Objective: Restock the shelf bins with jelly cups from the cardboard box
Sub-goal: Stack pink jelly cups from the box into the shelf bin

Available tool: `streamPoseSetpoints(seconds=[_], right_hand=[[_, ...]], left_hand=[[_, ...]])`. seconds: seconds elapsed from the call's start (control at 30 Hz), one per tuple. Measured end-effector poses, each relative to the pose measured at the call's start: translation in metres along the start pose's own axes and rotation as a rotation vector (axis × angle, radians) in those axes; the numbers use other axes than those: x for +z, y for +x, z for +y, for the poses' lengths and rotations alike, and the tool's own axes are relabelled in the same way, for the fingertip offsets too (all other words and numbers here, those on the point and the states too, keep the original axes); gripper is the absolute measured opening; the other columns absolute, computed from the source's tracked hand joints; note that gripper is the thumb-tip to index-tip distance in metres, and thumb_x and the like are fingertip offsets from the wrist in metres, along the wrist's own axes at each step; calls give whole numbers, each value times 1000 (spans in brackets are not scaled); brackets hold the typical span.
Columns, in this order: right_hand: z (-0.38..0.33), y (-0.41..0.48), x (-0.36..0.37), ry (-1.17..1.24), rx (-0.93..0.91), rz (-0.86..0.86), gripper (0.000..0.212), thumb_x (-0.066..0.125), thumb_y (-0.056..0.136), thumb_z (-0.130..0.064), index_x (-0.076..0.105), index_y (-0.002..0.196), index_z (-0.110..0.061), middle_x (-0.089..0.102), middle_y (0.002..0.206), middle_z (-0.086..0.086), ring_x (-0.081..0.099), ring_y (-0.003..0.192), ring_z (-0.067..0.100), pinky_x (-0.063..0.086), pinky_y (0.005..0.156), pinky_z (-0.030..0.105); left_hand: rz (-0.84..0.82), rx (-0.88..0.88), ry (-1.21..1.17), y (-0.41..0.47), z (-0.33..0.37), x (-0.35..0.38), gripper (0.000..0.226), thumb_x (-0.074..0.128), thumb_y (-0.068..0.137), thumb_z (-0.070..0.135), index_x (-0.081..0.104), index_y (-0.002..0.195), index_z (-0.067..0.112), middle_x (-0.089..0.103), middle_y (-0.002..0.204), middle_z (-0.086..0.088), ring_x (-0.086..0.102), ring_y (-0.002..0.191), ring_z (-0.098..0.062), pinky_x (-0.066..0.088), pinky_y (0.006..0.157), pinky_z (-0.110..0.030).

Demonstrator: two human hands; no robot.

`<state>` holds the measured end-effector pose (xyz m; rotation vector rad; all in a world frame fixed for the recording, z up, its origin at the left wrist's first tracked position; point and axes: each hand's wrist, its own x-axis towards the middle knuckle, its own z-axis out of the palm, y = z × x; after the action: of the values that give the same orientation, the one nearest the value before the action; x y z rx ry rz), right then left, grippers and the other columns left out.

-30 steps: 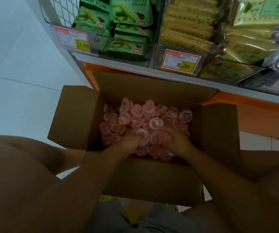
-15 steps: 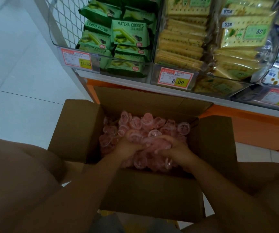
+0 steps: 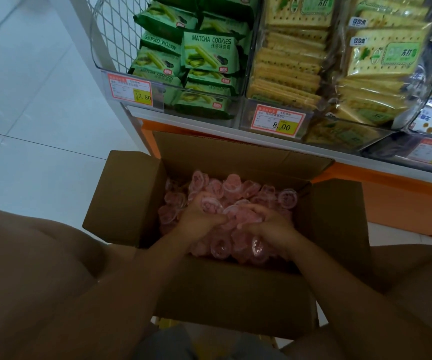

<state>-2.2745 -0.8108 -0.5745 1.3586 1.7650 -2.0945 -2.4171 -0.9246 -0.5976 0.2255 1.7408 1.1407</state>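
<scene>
Cardboard box (image 3: 225, 294), brown, stands open on the floor in front of the shelf, all four flaps folded outward; it is filled near to the rim with pink translucent jelly cups (image 3: 238, 188), lying loose and at mixed angles; both hands are inside the box, resting on the heap and close to one another; left hand (image 3: 199, 220) has its fingers curled down around a cluster of cups, one cup showing above the knuckles, the thumb pressed toward the right hand; right hand (image 3: 266, 224) is likewise curled, fingers closed over several cups, with further cups showing just below its fingertips on the near side; between the two sets of fingers a few cups are pinched together, the hands almost touching there; whether the gathered cups are clear of the heap cannot be told; remaining cups lie beyond the fingers toward the far wall of the box, and to the left of the left hand's fingers along the side wall; both forearms reach in over the near wall of the box

Beyond the fingers and above the far flap stands the shelf; a clear bin (image 3: 121, 74) with a wire mesh back holds green packets marked matcha cookies (image 3: 207, 51), with a price tag (image 3: 130, 90) reading 12.80 on its front; the neighbouring bin, further right of the fingers, holds cracker packets (image 3: 300, 48) and carries a tag (image 3: 278, 122) reading 8.00; an orange panel (image 3: 396, 203) runs below the shelf edge; pale floor tiles (image 3: 27, 100) lie to the left
</scene>
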Motion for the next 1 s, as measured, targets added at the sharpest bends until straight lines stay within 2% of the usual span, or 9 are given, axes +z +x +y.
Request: streamPoseSetpoints(seconds=[0.1,0.2,0.27,0.33,0.43,0.53,0.63,0.8,1.0], right_hand=[[2,2,0,-43,-20,81,49,73,83,-5,61,126,-26,54,125,-10,59,86,-2,49,59,9],[-6,0,-2,-26,-15,134,40,74,82,-12,65,116,-30,55,126,-8,58,95,3,55,78,23],[-17,-6,-2,71,33,88,31,70,86,-20,64,112,-34,58,125,-5,59,106,12,53,91,37],[-31,-12,0,254,96,-30,27,62,89,-24,64,115,-32,61,126,6,60,113,24,54,86,41],[-53,-22,0,472,108,-221,42,54,87,-15,60,127,-25,61,129,18,55,122,39,46,95,50],[-81,-33,8,441,33,-252,41,51,92,-15,55,131,-25,61,130,16,56,116,39,45,95,52],[-110,-43,23,382,-90,-246,31,53,91,-20,68,118,-20,65,120,20,58,111,39,47,86,48],[-154,-59,43,298,-210,-181,45,52,94,-39,59,121,-4,66,74,11,60,58,21,45,43,26],[-189,-84,55,114,-375,-105,52,54,79,-51,58,116,-15,65,75,10,63,63,22,44,42,24]], left_hand=[[-11,91,105,-2,10,-2,45,80,74,8,54,109,19,60,99,1,60,92,-14,54,78,-27],[-45,113,160,-7,22,-8,49,82,72,9,54,111,18,59,105,1,61,101,-18,57,85,-36],[-84,137,197,-12,38,-14,53,83,72,11,54,115,19,59,108,3,61,99,-13,57,78,-29],[-122,148,238,-17,55,-24,54,83,72,13,54,116,21,60,107,4,61,98,-13,55,76,-25],[-138,125,168,-27,82,-41,48,86,66,16,61,105,27,65,105,-4,65,101,-23,58,84,-46],[-166,117,52,-41,108,-53,44,86,69,14,63,104,25,67,108,-10,68,97,-28,57,85,-50],[-190,129,-95,-57,130,-60,35,78,78,8,58,105,19,66,105,-9,69,88,-23,59,73,-40],[-193,164,-327,-81,164,-77,26,64,86,0,50,103,14,69,101,-10,72,86,-22,59,64,-33],[-67,308,-329,-109,192,-101,47,70,81,-5,46,117,11,61,115,-14,71,94,-29,58,59,-32]])
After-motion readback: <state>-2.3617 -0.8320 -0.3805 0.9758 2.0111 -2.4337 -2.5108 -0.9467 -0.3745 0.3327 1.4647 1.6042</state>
